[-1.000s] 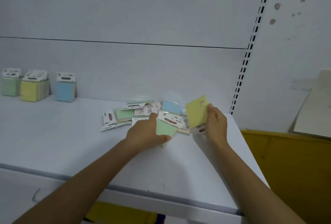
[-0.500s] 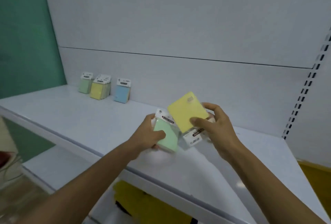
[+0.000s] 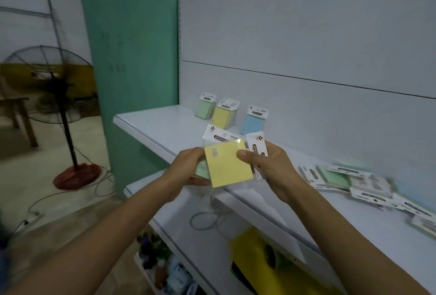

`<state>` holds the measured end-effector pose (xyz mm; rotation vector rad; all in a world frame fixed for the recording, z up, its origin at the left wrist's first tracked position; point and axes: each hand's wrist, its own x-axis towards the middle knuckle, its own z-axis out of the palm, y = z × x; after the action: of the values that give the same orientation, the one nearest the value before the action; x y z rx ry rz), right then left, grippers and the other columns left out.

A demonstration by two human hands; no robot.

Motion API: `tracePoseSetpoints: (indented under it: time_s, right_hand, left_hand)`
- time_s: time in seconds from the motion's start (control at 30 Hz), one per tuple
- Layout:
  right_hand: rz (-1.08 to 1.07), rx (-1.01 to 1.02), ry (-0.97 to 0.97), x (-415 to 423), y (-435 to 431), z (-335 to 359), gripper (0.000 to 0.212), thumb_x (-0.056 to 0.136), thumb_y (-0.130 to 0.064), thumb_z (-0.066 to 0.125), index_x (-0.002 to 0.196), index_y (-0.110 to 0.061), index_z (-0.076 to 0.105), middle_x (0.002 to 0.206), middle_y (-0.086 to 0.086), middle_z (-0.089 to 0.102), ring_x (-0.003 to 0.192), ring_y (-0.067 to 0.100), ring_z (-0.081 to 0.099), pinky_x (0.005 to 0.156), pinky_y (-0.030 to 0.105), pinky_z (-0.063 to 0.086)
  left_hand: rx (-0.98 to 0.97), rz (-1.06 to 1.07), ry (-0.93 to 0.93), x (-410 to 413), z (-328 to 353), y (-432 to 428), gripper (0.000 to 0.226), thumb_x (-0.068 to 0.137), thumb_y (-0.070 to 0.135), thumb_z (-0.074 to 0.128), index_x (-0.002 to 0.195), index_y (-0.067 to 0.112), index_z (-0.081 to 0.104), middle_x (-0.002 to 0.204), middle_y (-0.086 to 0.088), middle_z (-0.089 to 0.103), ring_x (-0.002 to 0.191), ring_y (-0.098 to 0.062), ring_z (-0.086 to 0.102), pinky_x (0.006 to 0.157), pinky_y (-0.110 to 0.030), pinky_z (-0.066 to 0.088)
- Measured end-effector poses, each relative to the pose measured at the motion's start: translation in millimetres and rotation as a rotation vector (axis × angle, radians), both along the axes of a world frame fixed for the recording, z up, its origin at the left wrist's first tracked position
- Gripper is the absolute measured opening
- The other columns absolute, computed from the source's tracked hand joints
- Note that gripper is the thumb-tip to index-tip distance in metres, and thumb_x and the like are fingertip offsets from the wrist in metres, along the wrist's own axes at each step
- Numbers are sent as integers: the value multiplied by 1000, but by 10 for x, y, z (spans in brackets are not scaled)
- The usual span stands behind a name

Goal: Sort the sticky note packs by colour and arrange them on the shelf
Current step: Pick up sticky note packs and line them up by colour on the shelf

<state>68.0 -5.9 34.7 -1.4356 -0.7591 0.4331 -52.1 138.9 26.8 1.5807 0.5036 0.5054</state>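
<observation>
at the near edge of the white metal shelf (image 3: 160, 134), the right hand (image 3: 271, 169) pinches a square yellow sticky note pack (image 3: 227, 167) in a closed grip; the left hand (image 3: 186, 169) grips a pale green pack (image 3: 202, 170) behind it, likely bound for the sorted upright packs (image 3: 224, 117) farther back.

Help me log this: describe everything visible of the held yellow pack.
The yellow pack is a square pad of yellow paper in shiny wrap, dark print near its upper left corner. It tilts, facing the camera, above the shelf edge. The right hand pinches its right side, thumb on top; it overlaps a green pack in the left hand.
</observation>
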Motion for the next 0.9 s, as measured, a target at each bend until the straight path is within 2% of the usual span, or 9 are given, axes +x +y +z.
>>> tracePoseSetpoints:
  time_s: [0.17, 0.3, 0.37, 0.43, 0.5, 0.6, 0.67, 0.77, 0.9]
  right_hand:
    - [82, -39, -42, -267, 870, 195, 20, 75, -20, 75, 93, -15, 67, 88, 2, 72, 80, 17, 66, 69, 26, 52]
    - [150, -173, -185, -533, 1499, 239, 22, 73, -20, 78, 88, -7, 70, 79, 4, 69, 64, 13, 61, 56, 22, 47]
    - [129, -125, -136, -616, 1813, 175, 16, 76, -20, 76, 87, -11, 69, 79, 4, 70, 63, 11, 63, 54, 22, 50]
    - [131, -43, 108, -684, 2068, 93, 18, 83, -25, 70, 94, -12, 69, 90, 7, 72, 72, 15, 66, 60, 27, 55]
    - [193, 20, 345, -777, 2263, 5, 21, 86, -28, 66, 93, -9, 68, 86, 8, 72, 73, 17, 65, 66, 31, 57]
    - [225, -51, 259, -883, 2500, -136, 30, 76, -28, 76, 91, -5, 64, 73, 9, 63, 59, 18, 56, 59, 30, 47]
    - [197, -135, 167, -871, 2596, -176, 37, 68, -25, 82, 94, -5, 65, 74, 8, 63, 63, 21, 55, 66, 34, 46]
    - [144, -189, 208, -705, 2652, -150, 53, 60, -16, 86, 101, 5, 62, 81, 17, 58, 74, 29, 50, 70, 41, 43]
    - [43, -161, 267, -296, 2663, -119, 37, 73, 1, 76, 106, 5, 60, 85, 18, 57, 70, 26, 51, 56, 28, 49]
  left_hand:
    - [-112, -61, -9, -407, -4, 762, 63, 87, 68, 21, 94, 27, 69, 94, 1, 73, 90, -18, 68, 71, -38, 59]
    - [-20, -21, 6, -726, -77, 1301, 32, 88, 48, 51, 93, 20, 65, 92, -3, 68, 82, -13, 67, 68, -37, 60]
    - [-13, 10, -37, -842, -148, 1569, 24, 87, 37, 59, 94, 15, 64, 89, -5, 66, 77, -14, 67, 65, -33, 60]
    - [-80, 84, -116, -930, -177, 1784, 22, 89, 34, 57, 92, 13, 64, 83, -5, 65, 72, -13, 66, 57, -29, 58]
    - [-149, 175, -199, -978, -210, 1971, 20, 91, 34, 54, 88, 16, 63, 77, -1, 65, 68, -13, 64, 55, -27, 55]
    - [-248, 263, -245, -953, -277, 2166, 20, 92, 35, 53, 92, 17, 61, 82, -2, 65, 74, -17, 64, 60, -28, 53]
    - [-266, 261, -248, -866, -339, 2246, 20, 92, 37, 54, 98, 20, 61, 93, -5, 68, 83, -21, 66, 65, -31, 55]
    - [-157, 226, -251, -637, -381, 2324, 25, 92, 37, 53, 103, 18, 65, 97, -4, 71, 83, -18, 69, 60, -25, 55]
    - [-18, 121, -279, -190, -308, 2438, 25, 93, 29, 53, 111, 17, 66, 96, 3, 71, 85, -13, 66, 70, -24, 54]
